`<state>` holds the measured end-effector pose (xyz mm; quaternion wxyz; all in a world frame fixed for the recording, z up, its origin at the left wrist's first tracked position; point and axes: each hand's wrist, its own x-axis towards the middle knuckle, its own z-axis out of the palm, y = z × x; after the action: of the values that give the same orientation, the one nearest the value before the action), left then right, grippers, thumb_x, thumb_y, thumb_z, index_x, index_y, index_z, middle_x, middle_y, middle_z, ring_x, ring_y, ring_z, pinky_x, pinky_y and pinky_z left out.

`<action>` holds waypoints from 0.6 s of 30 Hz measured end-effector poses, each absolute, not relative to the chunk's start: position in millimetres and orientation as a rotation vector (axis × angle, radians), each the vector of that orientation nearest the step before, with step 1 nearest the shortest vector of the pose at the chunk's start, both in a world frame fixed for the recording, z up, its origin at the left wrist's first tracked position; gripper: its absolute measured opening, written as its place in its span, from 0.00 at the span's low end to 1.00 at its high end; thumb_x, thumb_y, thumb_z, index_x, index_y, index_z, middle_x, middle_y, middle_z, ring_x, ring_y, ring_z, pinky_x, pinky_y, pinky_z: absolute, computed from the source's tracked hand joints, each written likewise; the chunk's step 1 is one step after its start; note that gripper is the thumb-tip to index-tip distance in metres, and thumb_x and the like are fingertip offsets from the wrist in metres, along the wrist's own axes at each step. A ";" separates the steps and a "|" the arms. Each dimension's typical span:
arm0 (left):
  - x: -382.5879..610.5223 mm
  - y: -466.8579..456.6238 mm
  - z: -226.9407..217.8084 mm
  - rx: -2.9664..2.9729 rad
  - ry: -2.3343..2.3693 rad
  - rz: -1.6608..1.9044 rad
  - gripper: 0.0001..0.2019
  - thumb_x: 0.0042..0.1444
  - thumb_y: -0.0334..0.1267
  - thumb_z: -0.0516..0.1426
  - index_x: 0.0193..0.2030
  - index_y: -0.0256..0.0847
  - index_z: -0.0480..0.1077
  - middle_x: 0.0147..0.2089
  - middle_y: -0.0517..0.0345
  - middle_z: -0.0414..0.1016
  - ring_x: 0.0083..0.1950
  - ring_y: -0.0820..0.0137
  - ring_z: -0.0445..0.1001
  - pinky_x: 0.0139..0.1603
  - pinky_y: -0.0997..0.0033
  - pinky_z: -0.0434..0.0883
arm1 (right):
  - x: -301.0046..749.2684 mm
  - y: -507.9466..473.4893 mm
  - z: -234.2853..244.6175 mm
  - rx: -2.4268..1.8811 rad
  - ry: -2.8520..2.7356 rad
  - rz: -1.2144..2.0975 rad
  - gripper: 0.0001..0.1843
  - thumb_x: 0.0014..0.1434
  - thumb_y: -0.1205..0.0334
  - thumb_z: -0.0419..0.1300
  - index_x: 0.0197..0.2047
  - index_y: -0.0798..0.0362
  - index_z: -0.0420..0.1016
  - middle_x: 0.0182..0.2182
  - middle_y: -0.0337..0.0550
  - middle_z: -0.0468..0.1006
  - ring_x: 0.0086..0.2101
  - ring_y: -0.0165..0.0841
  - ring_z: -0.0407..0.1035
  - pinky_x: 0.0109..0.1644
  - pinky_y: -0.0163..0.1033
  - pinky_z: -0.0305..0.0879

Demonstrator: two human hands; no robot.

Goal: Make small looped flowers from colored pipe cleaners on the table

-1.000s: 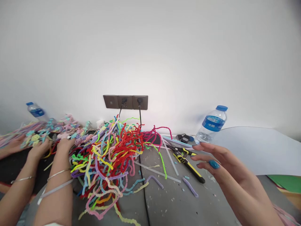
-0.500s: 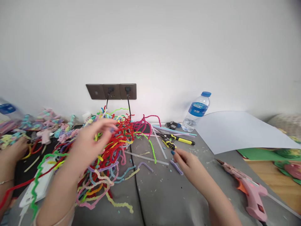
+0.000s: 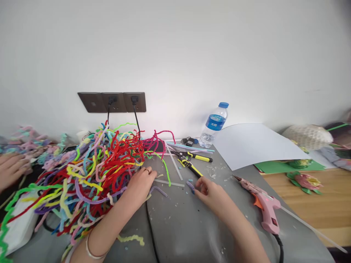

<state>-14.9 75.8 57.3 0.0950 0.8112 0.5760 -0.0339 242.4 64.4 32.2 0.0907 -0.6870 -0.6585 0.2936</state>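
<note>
My left hand point(image 3: 141, 184) lies against the right edge of a big tangled heap of coloured pipe cleaners point(image 3: 90, 171). Its fingers curl downward and their tips are hidden, so I cannot tell if it holds anything. My right hand point(image 3: 211, 191) is low over the table with a gap between thumb and fingers. One blue nail touches the end of a short purple pipe cleaner piece point(image 3: 189, 185) lying on the table. Just beyond that hand are yellow-and-black pliers point(image 3: 189, 160), handles spread. A bent purple pipe cleaner point(image 3: 159, 189) lies between my hands.
A pink glue gun point(image 3: 263, 204) with a glue stick in it lies at right. Behind are a water bottle point(image 3: 214, 126) and a white sheet point(image 3: 244, 146). A black cable point(image 3: 150, 226) crosses the table. Another person's hand point(image 3: 13, 168) is at far left, near a white box point(image 3: 22, 219).
The view has swung right. My left hand has come down from above the heap to its right edge. My right hand has moved off the pliers handle, down to the short purple piece.
</note>
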 end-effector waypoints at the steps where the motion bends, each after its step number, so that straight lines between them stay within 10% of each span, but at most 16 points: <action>1: -14.3 78.3 57.6 2.411 1.712 -0.111 0.17 0.62 0.21 0.47 0.47 0.37 0.73 0.49 0.45 0.74 0.52 0.56 0.74 0.50 0.57 0.73 | 239.6 63.5 30.7 -2.069 -1.967 0.875 0.00 0.57 0.63 0.56 0.34 0.48 0.66 0.26 0.38 0.75 0.28 0.36 0.69 0.30 0.36 0.54; 18: 3.3 69.8 76.7 2.266 1.728 0.352 0.22 0.62 0.23 0.48 0.61 0.41 0.67 0.56 0.46 0.75 0.55 0.59 0.76 0.53 0.60 0.74 | 248.1 70.4 20.9 -1.779 -1.776 0.786 0.15 0.56 0.45 0.50 0.35 0.47 0.66 0.21 0.36 0.69 0.23 0.36 0.65 0.28 0.38 0.56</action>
<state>3.3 69.8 76.7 0.1347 0.7821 0.5962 0.1214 248.1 70.4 20.9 0.2513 -0.6538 -0.6527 0.2888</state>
